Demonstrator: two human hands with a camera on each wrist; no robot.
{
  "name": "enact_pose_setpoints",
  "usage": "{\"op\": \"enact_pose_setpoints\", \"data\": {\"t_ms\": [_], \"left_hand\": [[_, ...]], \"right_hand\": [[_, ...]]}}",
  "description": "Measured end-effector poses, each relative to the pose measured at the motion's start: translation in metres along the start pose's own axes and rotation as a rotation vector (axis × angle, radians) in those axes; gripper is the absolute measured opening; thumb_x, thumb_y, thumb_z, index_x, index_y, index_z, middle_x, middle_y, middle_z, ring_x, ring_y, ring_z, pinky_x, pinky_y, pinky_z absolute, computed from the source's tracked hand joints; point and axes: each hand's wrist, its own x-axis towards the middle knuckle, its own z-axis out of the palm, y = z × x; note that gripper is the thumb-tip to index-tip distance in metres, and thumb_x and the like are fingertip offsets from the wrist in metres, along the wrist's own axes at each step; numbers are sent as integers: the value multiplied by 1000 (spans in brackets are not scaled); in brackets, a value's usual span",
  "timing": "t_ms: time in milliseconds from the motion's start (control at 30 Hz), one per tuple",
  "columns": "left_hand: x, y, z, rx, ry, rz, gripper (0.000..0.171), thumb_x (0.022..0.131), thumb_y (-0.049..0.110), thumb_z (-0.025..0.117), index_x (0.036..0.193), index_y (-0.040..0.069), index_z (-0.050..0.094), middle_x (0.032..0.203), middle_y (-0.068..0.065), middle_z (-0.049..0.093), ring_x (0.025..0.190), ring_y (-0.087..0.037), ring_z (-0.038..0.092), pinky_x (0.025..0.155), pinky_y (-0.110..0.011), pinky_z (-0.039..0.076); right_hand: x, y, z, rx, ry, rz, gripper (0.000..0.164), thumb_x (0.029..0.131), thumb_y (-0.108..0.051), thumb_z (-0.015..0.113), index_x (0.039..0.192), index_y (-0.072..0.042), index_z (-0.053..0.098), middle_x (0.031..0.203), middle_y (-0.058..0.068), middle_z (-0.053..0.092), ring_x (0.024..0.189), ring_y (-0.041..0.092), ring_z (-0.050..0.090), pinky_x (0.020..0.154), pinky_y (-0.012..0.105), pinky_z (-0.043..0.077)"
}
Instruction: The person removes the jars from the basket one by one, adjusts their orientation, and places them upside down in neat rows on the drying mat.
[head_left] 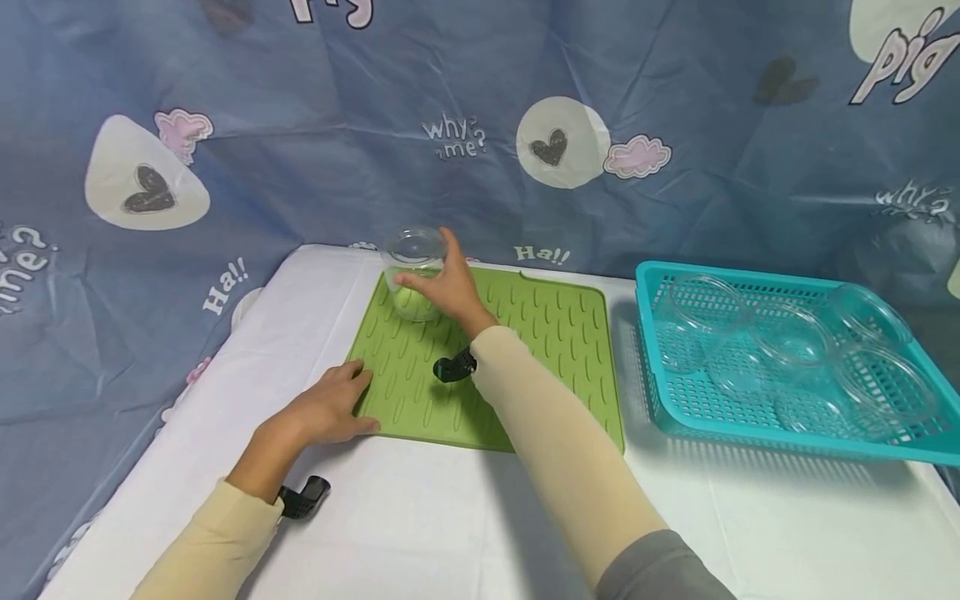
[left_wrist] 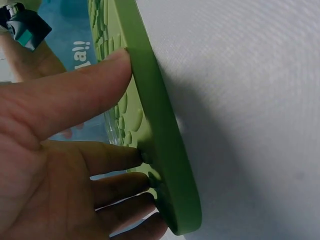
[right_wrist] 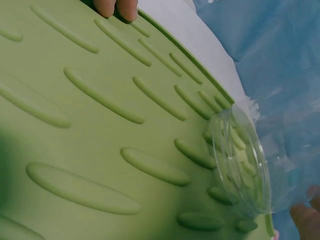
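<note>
A clear round container (head_left: 412,302) is at the far left corner of the green ridged mat (head_left: 555,358). My right hand (head_left: 450,283) holds it from the right side, thumb across the front and fingers around the back. In the right wrist view the container (right_wrist: 237,165) shows the mat's ridges through its wall, and a bit of the hand appears at the right edge. My left hand (head_left: 333,407) rests at the mat's near left corner with fingers spread. Its thumb (left_wrist: 107,77) and fingertips touch the mat's edge in the left wrist view.
A turquoise perforated basket (head_left: 750,429) stands right of the mat with several clear round containers (head_left: 791,333) inside. White cloth (head_left: 420,517) covers the table. A blue printed curtain (head_left: 360,167) hangs close behind the mat and basket.
</note>
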Motion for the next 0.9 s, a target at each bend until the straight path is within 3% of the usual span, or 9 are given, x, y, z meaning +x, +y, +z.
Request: {"op": "enact_pose_setpoints", "data": {"t_ms": [567, 900], "left_hand": [[-1, 1, 2, -13, 19, 25, 84, 88, 30, 74, 147, -13, 34, 158, -34, 23, 145, -52, 25, 116, -61, 32], [-2, -2, 3, -13, 19, 2, 83, 88, 29, 74, 148, -12, 34, 159, -32, 23, 146, -51, 24, 118, -61, 31]], "right_hand": [[-4, 10, 9, 138, 37, -9, 105, 84, -42, 78, 160, -32, 6, 167, 8, 20, 153, 30, 25, 119, 55, 34], [-7, 12, 19, 148, 65, -33, 107, 84, -40, 79, 160, -30, 5, 167, 6, 17, 153, 29, 25, 121, 53, 31]]}}
